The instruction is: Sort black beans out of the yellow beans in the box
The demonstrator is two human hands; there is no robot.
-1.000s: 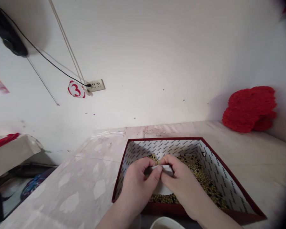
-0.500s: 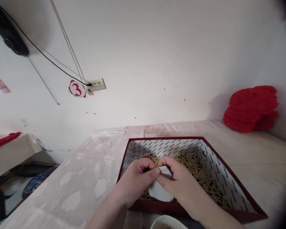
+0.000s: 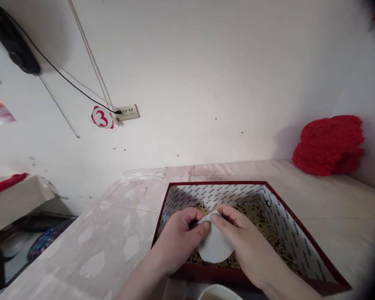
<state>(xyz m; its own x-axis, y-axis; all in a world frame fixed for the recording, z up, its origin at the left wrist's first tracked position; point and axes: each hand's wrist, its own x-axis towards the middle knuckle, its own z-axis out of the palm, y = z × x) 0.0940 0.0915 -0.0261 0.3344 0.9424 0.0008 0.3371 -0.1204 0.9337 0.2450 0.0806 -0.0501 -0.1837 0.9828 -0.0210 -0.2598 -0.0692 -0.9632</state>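
Observation:
Both hands meet over an open dark-red box (image 3: 217,273) with a printed white lining. Between them is a thin white paper-like piece (image 3: 217,246) with a rounded lower edge; its exact kind I cannot tell. My left hand (image 3: 185,233) pinches its upper left edge between thumb and fingers. At the upper right edge, my right hand (image 3: 237,227) has its thumb on the front and fingers curled behind. Below lie many small gold and black bead-like grains (image 3: 259,218), partly covered by the hands and the piece.
A white container (image 3: 219,292) is cut off at the bottom. Red fluffy material (image 3: 328,146) rests at the table's back right, against the wall. A patterned cloth (image 3: 112,246) covers the table. An outlet (image 3: 128,112) with a plugged-in cable is on the wall.
The right thumb has shifted up near the white piece's top edge. More of the piece's front now shows, and the fold at its right is no longer visible.

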